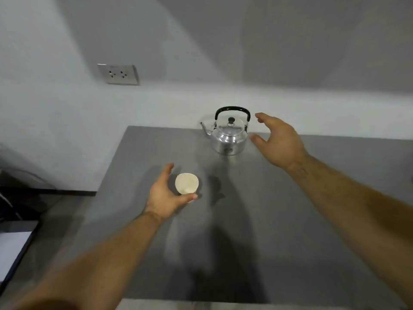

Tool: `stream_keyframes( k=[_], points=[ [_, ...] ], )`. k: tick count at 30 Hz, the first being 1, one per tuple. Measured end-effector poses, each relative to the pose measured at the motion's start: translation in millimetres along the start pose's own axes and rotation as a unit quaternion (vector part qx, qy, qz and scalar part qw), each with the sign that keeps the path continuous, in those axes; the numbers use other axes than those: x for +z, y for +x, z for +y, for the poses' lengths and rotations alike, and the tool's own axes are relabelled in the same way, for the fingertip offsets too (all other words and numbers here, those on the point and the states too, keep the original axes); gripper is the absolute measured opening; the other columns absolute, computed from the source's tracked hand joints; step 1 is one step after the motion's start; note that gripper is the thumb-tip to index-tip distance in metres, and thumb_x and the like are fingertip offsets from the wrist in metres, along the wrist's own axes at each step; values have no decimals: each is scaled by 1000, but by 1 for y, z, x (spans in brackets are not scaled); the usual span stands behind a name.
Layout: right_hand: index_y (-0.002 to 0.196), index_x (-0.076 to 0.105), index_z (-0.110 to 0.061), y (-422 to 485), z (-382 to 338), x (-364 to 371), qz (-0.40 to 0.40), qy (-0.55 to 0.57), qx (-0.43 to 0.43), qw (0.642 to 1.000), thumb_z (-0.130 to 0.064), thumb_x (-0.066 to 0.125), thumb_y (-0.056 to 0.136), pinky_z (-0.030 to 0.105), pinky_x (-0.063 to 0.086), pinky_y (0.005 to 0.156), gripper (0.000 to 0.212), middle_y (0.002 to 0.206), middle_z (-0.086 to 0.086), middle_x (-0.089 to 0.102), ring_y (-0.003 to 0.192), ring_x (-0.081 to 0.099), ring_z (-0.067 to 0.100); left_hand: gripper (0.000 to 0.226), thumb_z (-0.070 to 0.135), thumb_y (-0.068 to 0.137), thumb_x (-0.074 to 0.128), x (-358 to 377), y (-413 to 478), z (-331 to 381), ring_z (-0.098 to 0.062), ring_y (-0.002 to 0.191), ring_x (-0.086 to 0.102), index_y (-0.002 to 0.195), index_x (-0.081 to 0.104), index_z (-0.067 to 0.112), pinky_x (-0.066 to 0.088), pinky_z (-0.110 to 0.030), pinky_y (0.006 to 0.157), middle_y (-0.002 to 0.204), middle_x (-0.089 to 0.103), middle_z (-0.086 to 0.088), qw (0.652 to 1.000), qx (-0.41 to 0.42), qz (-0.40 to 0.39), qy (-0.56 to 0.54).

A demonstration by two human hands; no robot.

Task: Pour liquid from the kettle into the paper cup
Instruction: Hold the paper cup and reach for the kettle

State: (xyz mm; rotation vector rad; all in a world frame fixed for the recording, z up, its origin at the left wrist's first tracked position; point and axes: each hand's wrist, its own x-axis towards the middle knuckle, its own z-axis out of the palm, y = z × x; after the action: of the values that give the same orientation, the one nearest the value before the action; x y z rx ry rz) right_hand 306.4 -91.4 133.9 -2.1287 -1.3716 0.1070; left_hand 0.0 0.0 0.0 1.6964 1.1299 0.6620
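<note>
Both hands are out over a grey table [290, 220], and each is near one of the two things on it. On the near left, the left hand [164, 195] is cupped around the paper cup [186, 183]: the thumb lies along the cup's near side and touches its wall, while the fingers curve up past its left side. Whether those fingers press on the cup cannot be told, because the frame is blurred there — so it reads as a loose hold, not a firm squeeze. The cup is white, stands on the tabletop and shows its open mouth to the camera.

Further back and to the right, the right hand [279, 142] is spread wide and holds nothing. Its thumb and fingers form an open curve facing left, towards the kettle [228, 136]. The fingertips are just beside the kettle's right flank and the right end of its handle [232, 110], but a narrow gap shows between skin and metal.

This kettle is polished metal, with a black arched handle standing upright over the lid and a black knob [231, 120] on top. It sits upright near the table's far edge — its spout [205, 128] points left. It is well apart from the cup, beyond it and to the right.

Behind, a white wall carries a double socket [118, 74] at upper left.
</note>
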Motion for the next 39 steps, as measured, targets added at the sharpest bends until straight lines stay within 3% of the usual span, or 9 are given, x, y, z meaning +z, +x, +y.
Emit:
stream_keyframes(
  k=[2, 9, 12, 17, 20, 23, 32, 35, 39],
  points=[
    [154, 53, -22, 17, 0, 16, -3, -3, 15, 1000, -34, 69, 98, 37, 42, 113, 60, 155, 4, 60, 140, 56, 27, 102, 24, 53, 103, 8, 5, -15, 0, 120, 59, 142, 52, 25, 42, -3, 93, 138, 63, 8, 999, -19, -5, -49],
    [152, 55, -14, 70, 7, 58, -42, -31, 8, 999, -28, 71, 96, 35, 38, 121, 60, 159, 6, 54, 146, 48, 26, 59, 11, 62, 98, 39, 15, -58, 5, 96, 72, 108, 68, 32, 54, -12, 80, 97, 79, 19, 994, -66, 19, -79],
    [153, 53, -12, 94, 8, 71, -56, -36, 5, 998, -29, 68, 99, 38, 36, 124, 59, 163, 7, 49, 151, 42, 27, 52, 15, 64, 97, 46, 16, -63, 9, 94, 71, 102, 70, 37, 51, -8, 78, 98, 77, 30, 996, -54, 16, -75],
    [158, 47, -15, 131, 7, 86, -101, -75, 3, 992, -34, 63, 102, 42, 32, 126, 61, 168, 8, 43, 155, 35, 29, 52, 21, 66, 97, 49, 14, -74, 1, 101, 73, 111, 73, 31, 56, -18, 86, 104, 80, 18, 996, -44, 21, -75],
    [153, 53, -16, 154, 8, 90, -131, -83, 3, 988, -35, 54, 107, 44, 41, 117, 50, 155, 12, 57, 143, 49, 34, 55, 29, 65, 97, 48, 16, -74, -7, 104, 74, 115, 74, 25, 58, -29, 90, 107, 80, 11, 996, -45, 19, -70],
    [132, 68, -17, 174, 13, 95, -150, -77, 13, 986, -42, 48, 107, 40, 49, 93, 41, 122, 10, 72, 113, 64, 32, 54, 26, 63, 98, 49, 16, -72, -1, 103, 73, 110, 72, 35, 56, -20, 88, 106, 78, 21, 996, -51, 29, -69],
    [117, 70, -20, 181, 27, 87, -172, -12, -13, 985, -36, 54, 108, 27, 42, 63, 24, 90, -1, 72, 69, 61, 6, 58, 18, 64, 98, 52, 18, -73, 1, 104, 72, 117, 73, 23, 56, -18, 88, 107, 79, 19, 997, -39, 37, -62],
    [107, 72, -27, 174, 25, 70, -150, 17, -13, 988, -36, 57, 106, 23, 42, 65, 18, 80, -14, 69, 70, 61, -1, 54, 22, 65, 97, 52, 16, -72, 2, 102, 72, 112, 71, 33, 57, -21, 88, 105, 79, 21, 998, -36, 33, -50],
    [101, 75, -33, 161, 15, 36, -121, 51, -19, 991, -39, 62, 102, 21, 45, 71, 14, 81, -17, 72, 73, 65, -4, 55, 29, 67, 96, 50, 15, -70, -9, 105, 74, 117, 73, 23, 59, -38, 92, 109, 79, 9, 999, -32, 30, -28]
  ],
)
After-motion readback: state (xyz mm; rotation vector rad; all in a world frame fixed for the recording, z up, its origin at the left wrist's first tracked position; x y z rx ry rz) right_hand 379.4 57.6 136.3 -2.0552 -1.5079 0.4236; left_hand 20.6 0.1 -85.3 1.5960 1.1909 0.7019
